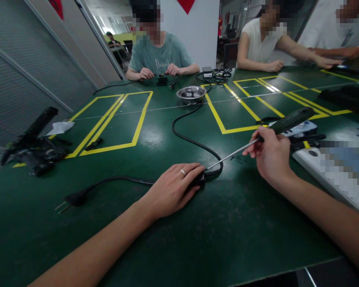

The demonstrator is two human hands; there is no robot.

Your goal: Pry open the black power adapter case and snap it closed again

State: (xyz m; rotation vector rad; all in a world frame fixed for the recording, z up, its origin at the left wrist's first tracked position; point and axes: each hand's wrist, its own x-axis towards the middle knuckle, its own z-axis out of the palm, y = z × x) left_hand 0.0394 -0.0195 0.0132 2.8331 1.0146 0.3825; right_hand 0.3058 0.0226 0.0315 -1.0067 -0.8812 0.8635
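- Near the middle of the desk's front edge, the right hand has its grip closed on a screwdriver. Thumb and fingertips pinch where the dark handle meets the thin steel shaft, which slants down to the left.
- The tip meets a small black block on a black cord. The left hand lies over this block, fingers curled down, pinning it to the desk.
- The block looks light and hard, likely to skid on the smooth green top, so pressing from above close to the tip suits it. The cord looks limp and could tug it sideways.
- One run of cord ends in a two-pin plug toward the front left. The other loops up toward a steel bowl at mid-desk.
- A phone and a white device lie by the right edge, just under the screwdriver's handle.
- Black gear and white paper sit at the left edge. Other people's hands work along the far edge, well apart.
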